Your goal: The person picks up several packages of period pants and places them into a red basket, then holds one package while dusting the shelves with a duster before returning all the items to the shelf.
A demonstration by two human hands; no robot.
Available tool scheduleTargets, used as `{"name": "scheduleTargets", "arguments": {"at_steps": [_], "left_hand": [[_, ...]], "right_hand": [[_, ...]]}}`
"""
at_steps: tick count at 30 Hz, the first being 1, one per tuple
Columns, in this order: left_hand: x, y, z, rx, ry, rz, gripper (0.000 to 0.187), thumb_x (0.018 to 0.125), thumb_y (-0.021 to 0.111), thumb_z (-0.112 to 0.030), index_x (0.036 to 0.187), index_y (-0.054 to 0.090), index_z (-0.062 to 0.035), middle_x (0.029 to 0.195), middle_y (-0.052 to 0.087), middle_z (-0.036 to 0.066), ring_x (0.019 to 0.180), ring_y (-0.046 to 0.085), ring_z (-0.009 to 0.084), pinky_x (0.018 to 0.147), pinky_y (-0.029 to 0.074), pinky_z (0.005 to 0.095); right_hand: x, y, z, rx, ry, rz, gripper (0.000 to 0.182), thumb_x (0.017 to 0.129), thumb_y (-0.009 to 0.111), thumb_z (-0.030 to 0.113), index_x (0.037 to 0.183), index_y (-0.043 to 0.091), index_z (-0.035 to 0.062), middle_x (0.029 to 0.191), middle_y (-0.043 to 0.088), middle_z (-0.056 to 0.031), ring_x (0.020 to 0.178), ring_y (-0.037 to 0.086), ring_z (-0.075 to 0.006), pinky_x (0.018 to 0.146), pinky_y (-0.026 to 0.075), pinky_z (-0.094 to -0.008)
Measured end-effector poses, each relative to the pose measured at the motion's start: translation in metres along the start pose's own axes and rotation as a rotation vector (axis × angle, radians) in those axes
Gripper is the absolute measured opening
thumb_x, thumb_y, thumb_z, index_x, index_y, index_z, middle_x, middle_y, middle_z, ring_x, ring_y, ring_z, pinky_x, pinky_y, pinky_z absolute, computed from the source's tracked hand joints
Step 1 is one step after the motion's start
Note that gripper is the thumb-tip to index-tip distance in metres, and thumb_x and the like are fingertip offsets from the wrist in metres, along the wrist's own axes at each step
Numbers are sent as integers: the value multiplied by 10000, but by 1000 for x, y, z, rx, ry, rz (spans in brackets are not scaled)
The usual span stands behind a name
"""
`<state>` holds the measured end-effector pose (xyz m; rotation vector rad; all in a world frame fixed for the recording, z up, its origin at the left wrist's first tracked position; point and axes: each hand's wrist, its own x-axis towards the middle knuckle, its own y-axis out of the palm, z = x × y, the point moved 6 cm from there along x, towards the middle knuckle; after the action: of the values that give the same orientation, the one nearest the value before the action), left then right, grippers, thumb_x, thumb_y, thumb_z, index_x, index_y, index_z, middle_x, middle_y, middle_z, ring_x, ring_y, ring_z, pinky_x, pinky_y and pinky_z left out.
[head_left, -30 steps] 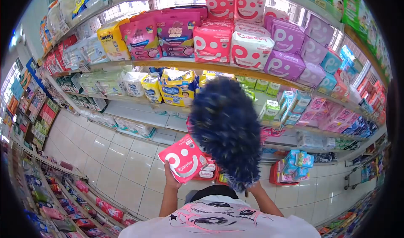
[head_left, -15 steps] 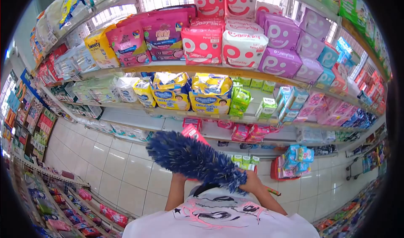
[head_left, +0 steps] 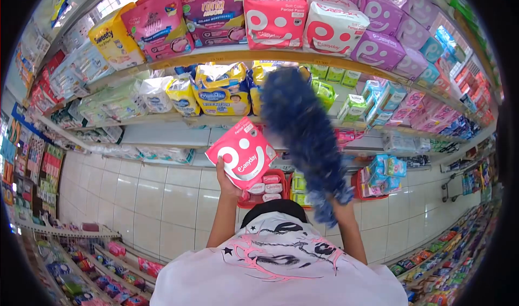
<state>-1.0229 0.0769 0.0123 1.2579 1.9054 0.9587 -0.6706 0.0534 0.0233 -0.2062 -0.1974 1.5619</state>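
Note:
My left hand (head_left: 227, 184) is closed on the lower left edge of a pink Easyday period pants pack (head_left: 244, 155), held tilted in front of the lower shelf. In my right hand (head_left: 342, 211) is the handle end of a fluffy dark blue duster (head_left: 303, 127), blurred by motion. It slants up and left, its tip in front of a yellow diaper pack (head_left: 259, 79) on the middle shelf. Similar pink packs (head_left: 274, 22) and white packs (head_left: 335, 30) stand on the shelf above.
Below the shelves, on the tiled floor (head_left: 184, 208), stand a red basket (head_left: 246, 202) of pink and white packs and another red basket (head_left: 359, 190) with blue packs. Green packs (head_left: 298, 183) sit between them. Low racks of goods (head_left: 81, 263) lie behind me on both sides.
The duster has swung up and right, from across my body to the middle shelf. The pink pack, mostly hidden behind it before, now shows in my left hand. My view has tipped downward.

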Motion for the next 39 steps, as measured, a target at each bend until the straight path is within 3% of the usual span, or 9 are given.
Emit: {"name": "scheduleTargets", "arguments": {"at_steps": [4,6,16,18,25,29,32,35,39], "left_hand": [[22,-81,41,146,-41,149,530,905,481,-441,1278,442,-67,1187,577,99,1063,579,270,914,475,423],[-2,-26,14,-1,-129,146,537,893,486,-452,1281,444,-82,1191,574,90,1084,566,274,944,447,437],[-17,-14,-4,-19,-142,73,633,858,490,-529,1291,408,-74,1232,536,136,1089,572,284,893,502,438],[-22,-12,-3,-19,-150,114,658,853,488,-544,1301,397,-71,1241,529,144,1096,568,291,902,499,442],[-36,-28,58,245,-621,108,664,868,530,-504,1317,391,-36,1254,528,158,1104,561,285,940,472,431],[-17,-48,63,691,-527,125,593,882,543,-484,1285,440,-61,1205,558,118,1044,585,223,868,496,389],[-16,-15,24,993,-148,65,477,934,498,-421,1255,488,-68,1123,580,73,941,572,166,814,488,348],[-38,-22,59,403,-566,80,487,926,466,-470,1261,475,-117,1159,570,48,1061,549,171,866,468,363],[-40,-55,80,-272,-651,191,657,891,353,-595,1323,430,-106,1281,521,90,1180,486,282,1018,348,489]], "right_hand": [[-21,51,29,-161,20,389,407,633,644,123,1015,608,-14,844,653,-82,764,604,-177,761,472,-312],[-23,69,27,-176,62,427,354,627,644,107,962,631,-4,826,663,-116,736,610,-204,745,474,-321],[10,38,-20,-300,127,-28,458,708,738,185,1080,582,-32,997,648,-174,921,631,-254,815,480,-338],[13,32,-1,258,234,-112,437,761,735,200,1111,578,-10,1009,654,-130,947,629,-239,832,483,-348],[3,76,-26,939,762,330,398,836,668,272,1084,586,-28,982,667,-127,813,665,-234,752,551,-354],[0,86,-17,927,819,374,376,837,664,255,1070,593,-32,981,668,-133,819,666,-236,757,551,-354],[-4,88,11,907,818,383,373,838,662,249,1073,591,-31,986,667,-136,827,665,-237,761,551,-356],[-2,107,-7,961,867,454,399,815,686,192,1123,570,-34,1033,656,-122,876,654,-225,803,535,-356],[-10,123,47,606,719,506,516,770,737,170,1202,532,-22,1111,628,-99,968,615,-196,874,489,-330]]}}
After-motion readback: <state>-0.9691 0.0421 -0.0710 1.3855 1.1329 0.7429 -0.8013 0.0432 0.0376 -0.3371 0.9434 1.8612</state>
